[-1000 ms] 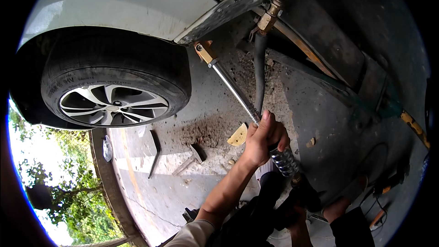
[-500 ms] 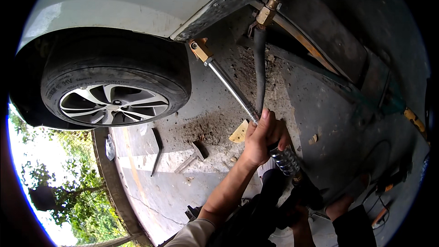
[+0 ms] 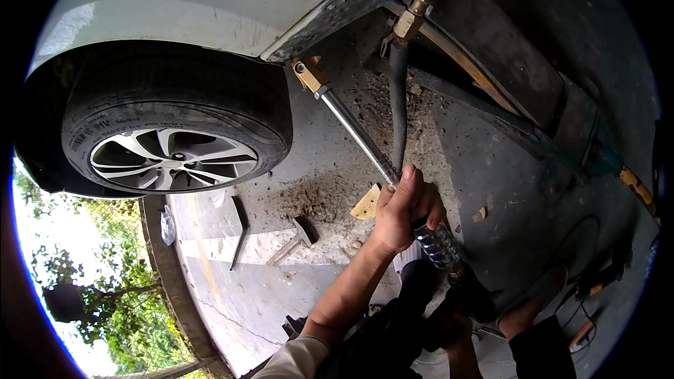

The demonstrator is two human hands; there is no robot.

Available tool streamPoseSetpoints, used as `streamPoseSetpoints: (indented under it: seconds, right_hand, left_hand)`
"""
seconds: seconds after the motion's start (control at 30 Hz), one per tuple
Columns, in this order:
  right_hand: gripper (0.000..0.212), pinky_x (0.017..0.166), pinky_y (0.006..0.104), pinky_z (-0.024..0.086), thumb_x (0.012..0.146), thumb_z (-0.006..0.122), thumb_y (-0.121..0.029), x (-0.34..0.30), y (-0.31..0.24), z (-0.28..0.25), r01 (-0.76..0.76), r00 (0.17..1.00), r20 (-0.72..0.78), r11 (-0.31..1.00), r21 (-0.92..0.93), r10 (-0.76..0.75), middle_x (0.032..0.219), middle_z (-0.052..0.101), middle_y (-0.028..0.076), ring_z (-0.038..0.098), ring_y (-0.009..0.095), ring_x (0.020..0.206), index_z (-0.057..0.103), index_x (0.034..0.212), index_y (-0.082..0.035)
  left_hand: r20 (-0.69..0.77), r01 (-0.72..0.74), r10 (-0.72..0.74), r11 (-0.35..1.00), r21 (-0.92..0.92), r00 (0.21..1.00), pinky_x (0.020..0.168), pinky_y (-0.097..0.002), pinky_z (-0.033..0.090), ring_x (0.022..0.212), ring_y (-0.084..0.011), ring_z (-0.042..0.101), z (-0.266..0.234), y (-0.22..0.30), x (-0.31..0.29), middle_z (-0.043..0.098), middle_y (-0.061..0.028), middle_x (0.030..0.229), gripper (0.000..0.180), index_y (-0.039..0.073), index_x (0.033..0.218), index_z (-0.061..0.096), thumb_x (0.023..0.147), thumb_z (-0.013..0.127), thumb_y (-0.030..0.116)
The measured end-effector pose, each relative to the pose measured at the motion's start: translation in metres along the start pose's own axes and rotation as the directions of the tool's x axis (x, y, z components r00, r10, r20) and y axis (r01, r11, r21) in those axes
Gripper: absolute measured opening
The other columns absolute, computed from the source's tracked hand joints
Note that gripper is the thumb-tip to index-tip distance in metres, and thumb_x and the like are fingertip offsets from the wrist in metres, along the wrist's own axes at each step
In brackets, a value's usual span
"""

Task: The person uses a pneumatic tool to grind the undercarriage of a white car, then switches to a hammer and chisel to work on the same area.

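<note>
My left hand (image 3: pixel 406 209) is wrapped round a slide hammer (image 3: pixel 357 126), just below its shiny metal rod. At the rod's far end, a brass-coloured clamp (image 3: pixel 309 74) meets the lower edge of the white car body (image 3: pixel 189 7). Past my fist the tool goes on as a glossy coiled section (image 3: pixel 437 247), then a dark handle (image 3: pixel 477 300). My right hand (image 3: pixel 460 324) is low in the picture beside that dark handle; its fingers are hidden, so its grip does not show.
A wheel (image 3: pixel 175 147) stands at the left. A second brass clamp (image 3: pixel 409 22) sits on the sill, with a dark hose (image 3: pixel 398 105) hanging below it. On the floor lie a hammer (image 3: pixel 295 238), a dark flat piece (image 3: pixel 239 231) and a yellowish sponge-like piece (image 3: pixel 366 203). A metal frame (image 3: pixel 512 63) stands right.
</note>
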State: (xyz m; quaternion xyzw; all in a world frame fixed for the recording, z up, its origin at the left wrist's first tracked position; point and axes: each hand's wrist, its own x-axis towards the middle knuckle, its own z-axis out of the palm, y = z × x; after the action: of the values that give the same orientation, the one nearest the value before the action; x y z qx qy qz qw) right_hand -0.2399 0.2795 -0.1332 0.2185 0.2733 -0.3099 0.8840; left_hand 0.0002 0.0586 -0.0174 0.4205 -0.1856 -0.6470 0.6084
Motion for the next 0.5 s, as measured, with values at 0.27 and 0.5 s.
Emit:
streamPoseSetpoints:
  seconds: [0.27, 0.5]
  right_hand:
    - [0.02, 0.053, 0.0287, 0.034, 0.081, 0.062, -0.021, -0.003, -0.004, 0.029, 0.033, 0.994, -0.103, 0.994, -0.104, -0.043, 0.06, 0.034, -0.003, 0.038, 0.012, 0.055, 0.049, 0.093, -0.012]
    - [0.016, 0.054, 0.029, 0.034, 0.083, 0.062, -0.023, 0.0, -0.004, 0.018, 0.005, 0.999, -0.043, 0.996, -0.085, -0.008, 0.06, 0.034, -0.003, 0.038, 0.013, 0.055, 0.051, 0.092, -0.015]
  left_hand:
    - [-0.004, 0.006, -0.006, 1.0, 0.004, 1.0, 0.051, -0.0333, 0.036, 0.045, -0.0191, 0.042, 0.002, -0.002, 0.001, 0.027, -0.0004, 0.049, 0.049, 0.015, 0.062, 0.032, 0.1, 0.034, 0.045]
    - [0.005, 0.003, -0.003, 1.0, -0.006, 1.0, 0.053, -0.0333, 0.036, 0.047, -0.019, 0.043, 0.0, -0.003, 0.0, 0.029, -0.0007, 0.05, 0.048, 0.014, 0.063, 0.033, 0.1, 0.034, 0.045]
